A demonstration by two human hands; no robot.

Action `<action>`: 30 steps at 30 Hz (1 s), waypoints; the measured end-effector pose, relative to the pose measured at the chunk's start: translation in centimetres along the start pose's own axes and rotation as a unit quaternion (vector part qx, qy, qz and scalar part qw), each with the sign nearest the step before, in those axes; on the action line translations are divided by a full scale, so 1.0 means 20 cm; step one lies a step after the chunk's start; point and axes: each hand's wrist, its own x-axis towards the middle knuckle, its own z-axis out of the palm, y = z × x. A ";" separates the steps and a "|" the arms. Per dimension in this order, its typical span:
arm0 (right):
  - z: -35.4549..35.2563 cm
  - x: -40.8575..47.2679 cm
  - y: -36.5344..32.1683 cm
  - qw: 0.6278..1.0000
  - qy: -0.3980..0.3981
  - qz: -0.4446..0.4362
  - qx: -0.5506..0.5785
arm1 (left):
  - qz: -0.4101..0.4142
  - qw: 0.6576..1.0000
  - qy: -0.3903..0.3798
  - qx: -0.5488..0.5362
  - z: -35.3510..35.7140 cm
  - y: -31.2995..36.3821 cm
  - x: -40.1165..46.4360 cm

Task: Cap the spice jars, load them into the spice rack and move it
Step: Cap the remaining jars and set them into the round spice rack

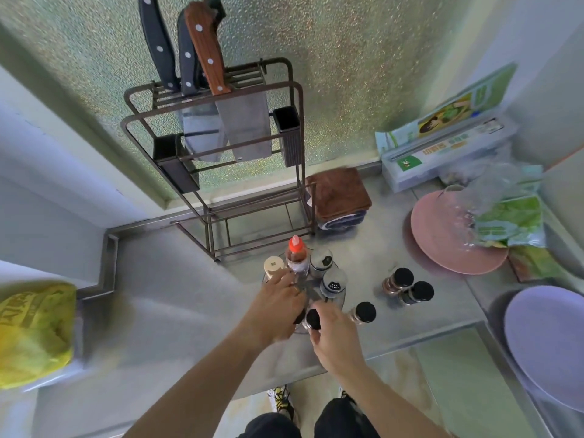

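A round spice rack stands on the steel counter just in front of me. In it are a cream-capped jar, a red-tipped bottle and two clear shaker jars. My left hand rests on the rack's centre, fingers curled around its middle post. My right hand holds a black-capped jar at the rack's near edge. Three more black-capped jars stand on the counter to the right: one close by, and a pair further off.
A metal knife stand with three knives rises behind the rack. Folded brown cloth, a pink plate with plastic bags, a cling-film box, a lilac plate and a yellow bag surround the work area.
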 end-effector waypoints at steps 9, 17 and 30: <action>-0.04 -0.05 0.02 1.000 0.004 -0.016 0.025 | -0.029 0.999 0.025 -0.007 0.03 0.04 -0.06; -0.32 -0.17 0.33 0.991 0.098 0.057 0.066 | 0.001 0.988 0.113 -0.104 -0.01 0.43 0.07; -0.53 0.06 0.75 0.981 0.103 0.131 -0.096 | -0.068 0.997 0.026 -0.038 0.03 0.71 0.38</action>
